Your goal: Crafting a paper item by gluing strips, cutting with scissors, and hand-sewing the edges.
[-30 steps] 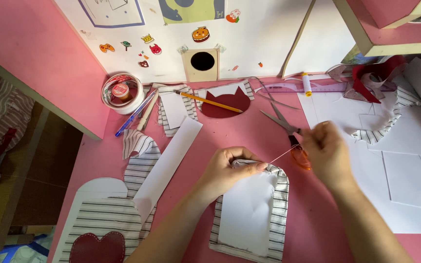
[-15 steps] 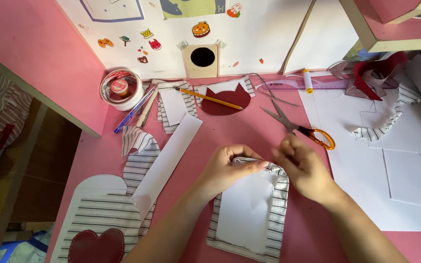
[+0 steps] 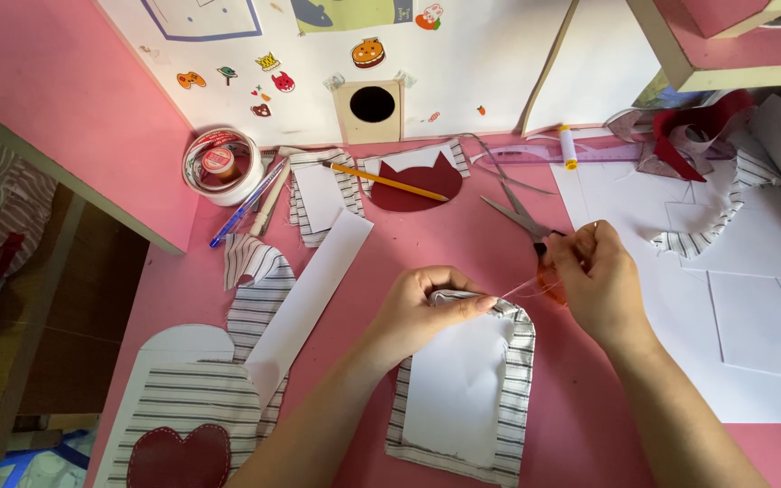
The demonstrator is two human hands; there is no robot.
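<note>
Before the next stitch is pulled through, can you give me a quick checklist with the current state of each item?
1. Left hand pinning the top edge of the striped fabric piece: ok.
2. Right hand pinching the thread, thread drawn between hand and fabric: ok.
3. Needle visible in the right grip: cannot tell, too small.
4. White paper lying flat on the fabric piece: ok.
5. Scissors clear of the right hand: not ok, they lie right beside and partly under it.

One camera on my head looks steeply down, close over the pink table (image 3: 463, 226), toward the wall behind.
</note>
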